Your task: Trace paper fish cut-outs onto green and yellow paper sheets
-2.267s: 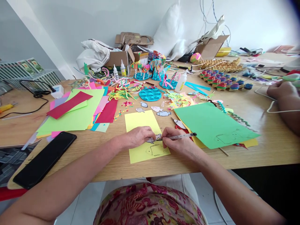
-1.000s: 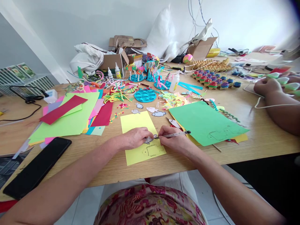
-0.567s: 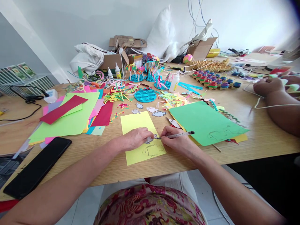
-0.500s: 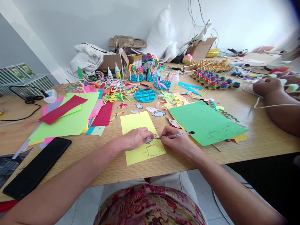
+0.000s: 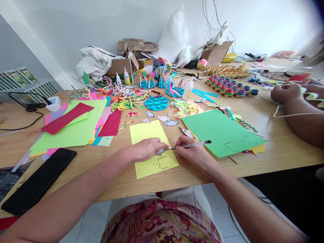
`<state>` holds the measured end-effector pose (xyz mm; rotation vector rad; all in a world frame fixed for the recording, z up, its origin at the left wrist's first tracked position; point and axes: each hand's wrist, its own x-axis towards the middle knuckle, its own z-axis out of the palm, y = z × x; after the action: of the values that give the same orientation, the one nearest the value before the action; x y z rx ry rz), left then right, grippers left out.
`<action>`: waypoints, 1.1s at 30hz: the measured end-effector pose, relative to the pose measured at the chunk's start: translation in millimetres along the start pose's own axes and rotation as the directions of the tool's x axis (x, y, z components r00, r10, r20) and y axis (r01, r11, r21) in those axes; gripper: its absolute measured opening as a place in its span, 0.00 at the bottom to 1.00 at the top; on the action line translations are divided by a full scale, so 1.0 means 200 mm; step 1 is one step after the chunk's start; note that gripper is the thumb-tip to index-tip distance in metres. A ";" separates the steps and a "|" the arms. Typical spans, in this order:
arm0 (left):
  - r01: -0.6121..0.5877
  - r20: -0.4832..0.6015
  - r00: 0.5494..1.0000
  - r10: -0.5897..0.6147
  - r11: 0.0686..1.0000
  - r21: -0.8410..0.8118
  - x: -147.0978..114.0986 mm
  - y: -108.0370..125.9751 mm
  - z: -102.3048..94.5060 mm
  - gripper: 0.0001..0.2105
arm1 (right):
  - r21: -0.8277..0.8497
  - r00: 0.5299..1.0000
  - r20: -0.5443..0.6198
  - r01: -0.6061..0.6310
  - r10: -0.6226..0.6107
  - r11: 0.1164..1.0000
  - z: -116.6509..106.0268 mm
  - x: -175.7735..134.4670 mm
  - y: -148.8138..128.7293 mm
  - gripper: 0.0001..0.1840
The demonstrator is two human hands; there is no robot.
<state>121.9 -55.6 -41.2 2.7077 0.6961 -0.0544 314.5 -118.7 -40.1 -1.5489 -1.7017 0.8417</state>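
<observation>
My right hand (image 5: 190,151) is closed around a slim pen (image 5: 194,144) with a clear barrel and dark end, its tip at the tail of a grey paper fish cutout (image 5: 160,152). The fingers of my left hand (image 5: 147,148), bent and together, press that cutout down on a yellow sheet (image 5: 144,168) and hide part of it. Below the cutout, a fish outline (image 5: 165,162) is drawn on the sheet. Several more fish cutouts (image 5: 171,123) lie just past the sheet's far edge, and another (image 5: 187,132) lies beside my right hand.
A green sheet (image 5: 217,128) with faint fish drawings lies to the right. Coloured papers (image 5: 76,135) and a black phone (image 5: 37,182) are on the left. Behind stand a glue bottle (image 5: 188,89), blue paper crafts (image 5: 156,103) and painted egg cartons (image 5: 231,87). Another person's hands (image 5: 287,92) are at right.
The pen tip has shifted slightly right along the cutout's tail, and my left fingertips reach further over the tail. The sheet stays in place; the other person's hands moved a little.
</observation>
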 end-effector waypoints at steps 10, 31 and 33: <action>0.001 -0.012 1.000 -0.001 1.000 -0.010 -0.01 0.01 -0.01 0.17 | -0.023 1.000 -0.023 0.015 -0.015 1.000 0.01 -0.01 0.00 0.03; -0.004 -0.030 1.000 0.003 1.000 -0.021 -0.01 0.00 0.01 0.17 | -0.068 0.999 -0.046 0.012 -0.015 0.998 0.03 -0.01 0.00 0.03; 0.005 -0.021 1.000 -0.006 1.000 -0.019 -0.01 0.01 0.00 0.17 | -0.067 0.999 -0.042 0.015 -0.018 0.998 0.02 -0.01 -0.01 0.03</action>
<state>120.2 -58.0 -40.6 2.6918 0.7068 -0.0200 309.8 -121.7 -41.3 -1.5835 -1.7254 0.7449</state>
